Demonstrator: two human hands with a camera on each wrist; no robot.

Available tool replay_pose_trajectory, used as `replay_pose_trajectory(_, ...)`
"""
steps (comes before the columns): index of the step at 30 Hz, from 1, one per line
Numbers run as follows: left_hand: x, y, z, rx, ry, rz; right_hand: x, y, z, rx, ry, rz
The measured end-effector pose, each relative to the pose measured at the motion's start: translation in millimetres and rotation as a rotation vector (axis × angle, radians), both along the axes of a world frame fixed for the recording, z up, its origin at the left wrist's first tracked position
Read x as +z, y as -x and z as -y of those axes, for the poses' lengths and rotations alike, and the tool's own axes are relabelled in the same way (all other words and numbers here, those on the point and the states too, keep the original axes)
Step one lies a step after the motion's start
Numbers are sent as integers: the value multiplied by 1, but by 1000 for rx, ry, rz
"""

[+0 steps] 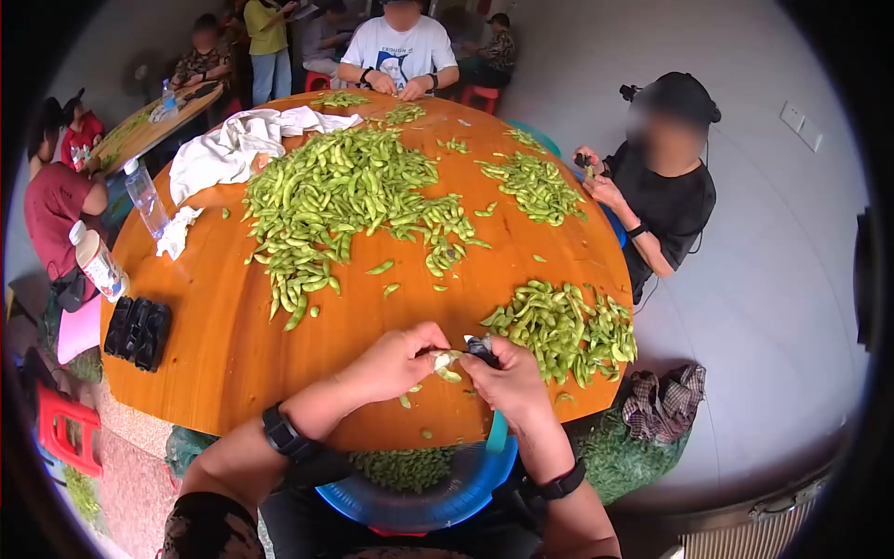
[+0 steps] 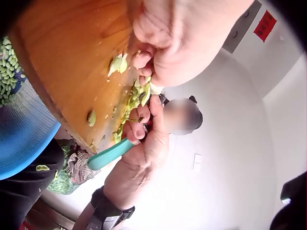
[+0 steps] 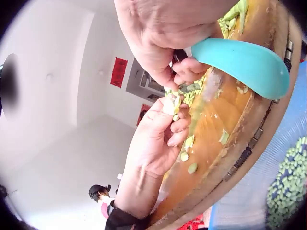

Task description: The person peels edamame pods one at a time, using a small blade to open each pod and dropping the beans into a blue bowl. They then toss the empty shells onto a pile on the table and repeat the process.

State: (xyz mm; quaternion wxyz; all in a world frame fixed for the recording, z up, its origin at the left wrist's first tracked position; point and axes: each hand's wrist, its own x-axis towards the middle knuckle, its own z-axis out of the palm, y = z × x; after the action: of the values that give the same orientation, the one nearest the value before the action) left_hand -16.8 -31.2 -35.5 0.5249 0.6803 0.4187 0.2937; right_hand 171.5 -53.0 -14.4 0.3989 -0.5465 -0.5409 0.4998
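Observation:
Over the table's near edge, my left hand [image 1: 399, 361] pinches a split green soybean pod [image 1: 448, 363] between thumb and fingertips. My right hand [image 1: 507, 380] is right beside it, thumb and fingertips at the same pod. In its curled fingers it grips a tool with a broad teal handle [image 3: 244, 64], which sticks out below the palm; the tool's other end is mostly hidden. A dark piece [image 1: 481, 349] shows at the right thumb. Below both hands, a blue basin [image 1: 419, 517] holds shelled green beans [image 2: 7, 72]. A few pod scraps [image 2: 117, 64] lie on the wood near the fingers.
A large pod heap [image 1: 345, 186] covers the middle of the round table [image 1: 214, 307]; a smaller pile [image 1: 568, 331] lies beside my right hand. Bottles [image 1: 98, 261], a black case [image 1: 138, 334] and white cloth [image 1: 223, 154] stand left. Other people sit around; a filled green sack [image 1: 633, 456] is right.

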Motion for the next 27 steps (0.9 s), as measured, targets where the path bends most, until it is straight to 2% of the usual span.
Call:
replay_pose_trajectory(4, -4, 0, -2, -23, -61, 41, 0, 7, 3, 39, -2, -72)
replay_pose_trajectory(6, 5, -4, 4, 72, -153, 52, 1, 12, 4, 28, 27, -111)
replay_pose_trajectory(10, 7, -2, 6, 159, -103, 22, 6, 17, 5, -67, 126, -183)
replay_pose_trajectory(12, -3, -2, 4, 103, -289, -53, 5, 18, 6, -79, 148, -208)
replay_pose_trajectory(13, -7, -2, 3, 103, -288, -53, 3, 18, 5, -71, 172, -274)
replay_pose_trajectory(15, -10, -2, 2, 6, -92, 103, -1, 17, 6, -61, 197, -337)
replay_pose_trajectory(16, -8, 0, 2, 8, -92, 105, -1, 17, 6, -41, 215, -391)
replay_pose_trajectory(18, 0, 2, 1, -44, 165, 229, -1, 16, 4, -19, 229, -444)
replay_pose_trajectory(21, 0, 2, 0, -50, 277, 288, -2, 14, 3, -25, 290, -497)
replay_pose_trajectory(27, -4, 1, -2, -16, 341, 383, 1, 15, 1, 4, 330, -535)
